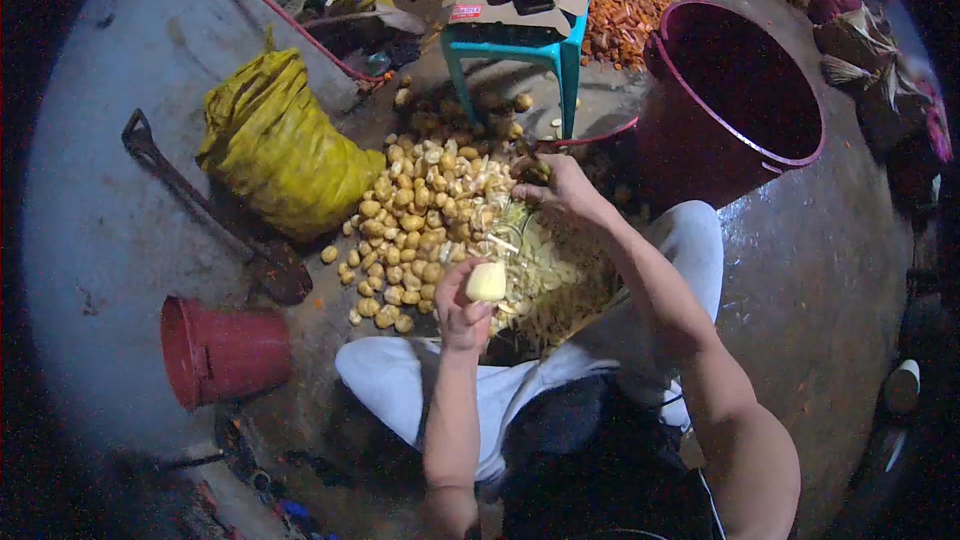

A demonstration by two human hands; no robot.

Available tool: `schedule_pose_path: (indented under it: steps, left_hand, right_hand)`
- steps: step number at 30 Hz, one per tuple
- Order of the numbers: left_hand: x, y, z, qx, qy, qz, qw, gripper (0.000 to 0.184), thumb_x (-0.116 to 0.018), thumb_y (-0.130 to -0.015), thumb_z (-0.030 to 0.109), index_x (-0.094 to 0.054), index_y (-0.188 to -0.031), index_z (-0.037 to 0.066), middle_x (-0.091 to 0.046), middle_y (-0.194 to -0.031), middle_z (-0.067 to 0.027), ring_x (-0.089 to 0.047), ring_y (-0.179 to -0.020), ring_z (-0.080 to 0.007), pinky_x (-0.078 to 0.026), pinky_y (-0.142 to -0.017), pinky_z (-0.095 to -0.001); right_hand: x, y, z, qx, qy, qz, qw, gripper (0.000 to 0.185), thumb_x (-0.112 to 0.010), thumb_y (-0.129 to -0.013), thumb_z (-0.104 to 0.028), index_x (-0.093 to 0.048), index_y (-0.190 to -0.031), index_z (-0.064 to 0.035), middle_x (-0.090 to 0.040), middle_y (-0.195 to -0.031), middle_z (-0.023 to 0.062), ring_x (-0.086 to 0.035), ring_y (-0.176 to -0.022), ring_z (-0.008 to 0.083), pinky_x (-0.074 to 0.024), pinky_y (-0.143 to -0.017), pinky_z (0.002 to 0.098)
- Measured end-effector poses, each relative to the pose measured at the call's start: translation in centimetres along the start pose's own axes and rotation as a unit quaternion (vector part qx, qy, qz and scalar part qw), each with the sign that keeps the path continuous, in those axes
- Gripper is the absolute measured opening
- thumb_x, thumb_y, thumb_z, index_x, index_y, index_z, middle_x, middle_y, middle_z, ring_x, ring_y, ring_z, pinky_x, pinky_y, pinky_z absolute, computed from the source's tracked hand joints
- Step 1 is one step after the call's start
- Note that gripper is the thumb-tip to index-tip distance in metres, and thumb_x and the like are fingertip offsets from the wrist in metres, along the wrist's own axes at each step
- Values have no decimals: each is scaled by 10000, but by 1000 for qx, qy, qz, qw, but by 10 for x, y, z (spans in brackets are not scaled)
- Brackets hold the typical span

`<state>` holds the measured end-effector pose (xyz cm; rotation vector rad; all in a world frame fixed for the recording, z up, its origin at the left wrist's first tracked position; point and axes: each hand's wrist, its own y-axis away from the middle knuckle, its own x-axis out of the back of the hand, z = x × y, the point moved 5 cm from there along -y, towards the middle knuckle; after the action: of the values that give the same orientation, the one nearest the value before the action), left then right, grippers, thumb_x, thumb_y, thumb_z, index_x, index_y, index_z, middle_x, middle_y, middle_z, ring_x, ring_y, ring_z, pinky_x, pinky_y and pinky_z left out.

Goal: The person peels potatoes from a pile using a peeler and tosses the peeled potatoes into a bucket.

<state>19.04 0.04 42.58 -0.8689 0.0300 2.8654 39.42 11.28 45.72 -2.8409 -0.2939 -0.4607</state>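
Note:
My left hand (462, 310) is closed around a pale yellow, peeled potato (487, 282) with a flat cut face. Farther forward and to the right, my right hand (568, 190) is closed on a thin dark tool (527, 152), which looks like a knife; its shape is partly hidden by the fingers. Many brownish-yellow potatoes (400, 225) lie heaped on the floor in front of me, left of both hands. Under and beside my right hand spreads a pile of pale peelings and slices (545, 260), reaching back to my legs.
A yellow sack (280, 145) and a shovel (200, 200) lie at left, near a red bucket (225, 350). Ahead stands a teal chair (505, 48) carrying cardboard (490, 5) and dark objects. A large maroon tub (690, 140) is at right; orange pieces (625, 5) lie behind.

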Motion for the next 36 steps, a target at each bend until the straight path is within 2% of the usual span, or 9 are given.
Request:
schedule_pose_path:
  steps: [1,5,9,11,17,21,23,30,36]
  left_hand:
    - [3,-3,-2,7,6,5,1000,612,-750,-582,90,-552,-1145,-46,-618,-1043,-88,-615,-948,-186,-493,-874,-314]
    - [9,-5,-6,17,-19,37,999,638,-730,-579,157,-547,-1154,-49,-621,-1042,-88,-612,-965,-193,-485,-897,-314]
    - [6,-3,-9,36,105,-2,994,603,-725,-583,104,-549,-1141,-43,-619,-1037,-93,-615,-950,-211,-496,-891,-335]
    - [9,-4,-14,70,121,15,990,640,-724,-557,148,-538,-1139,-42,-620,-1046,-128,-617,-959,-244,-518,-870,-358]
    - [6,-3,-22,57,169,-2,984,602,-699,-599,128,-550,-1160,-29,-623,-1048,-116,-601,-942,-242,-488,-892,-353]
    - [6,-3,-28,81,229,66,968,587,-704,-615,156,-561,-1153,-31,-618,-1005,-99,-587,-905,-248,-478,-838,-345]
    - [7,0,-33,86,275,71,955,581,-702,-632,160,-558,-1161,-31,-614,-1006,-106,-573,-919,-249,-480,-865,-334]
    - [8,1,-29,107,369,59,921,625,-733,-610,107,-521,-1174,-58,-572,-1103,-148,-551,-996,-271,-500,-914,-385]
    - [4,-5,-19,86,424,-11,901,675,-747,-699,147,-455,-1275,-49,-508,-1250,-244,-536,-1088,-287,-501,-867,-332]
  right_hand:
    - [2,-2,2,-47,-46,3,998,311,-756,-802,-215,-622,-963,15,-662,-872,101,-563,-824,134,-471,-780,333]
    - [-17,11,-42,125,19,-47,991,310,-778,-767,-178,-628,-959,14,-668,-876,92,-593,-857,145,-474,-793,334]
    - [0,-8,15,-77,27,-6,997,344,-793,-749,-268,-660,-966,-37,-680,-925,148,-654,-855,244,-485,-804,358]
    - [-6,0,-12,105,9,24,994,316,-766,-791,-212,-630,-968,12,-656,-868,71,-581,-850,143,-469,-806,335]
    - [0,-4,11,-32,-43,18,998,267,-762,-783,-129,-627,-961,18,-662,-858,64,-584,-822,116,-474,-768,276]
    - [-18,12,-39,116,-19,-14,993,255,-779,-769,-133,-642,-942,-5,-653,-852,28,-578,-875,117,-475,-809,311]
    - [-16,4,15,17,48,50,997,261,-775,-772,-127,-639,-954,1,-661,-873,46,-582,-888,120,-476,-815,311]
    - [-15,13,-39,103,-30,29,994,261,-784,-753,-97,-646,-947,10,-666,-922,36,-583,-894,113,-475,-814,299]
    - [4,-6,32,39,-83,134,987,236,-702,-769,59,-628,-990,22,-639,-929,23,-572,-897,109,-475,-802,268]
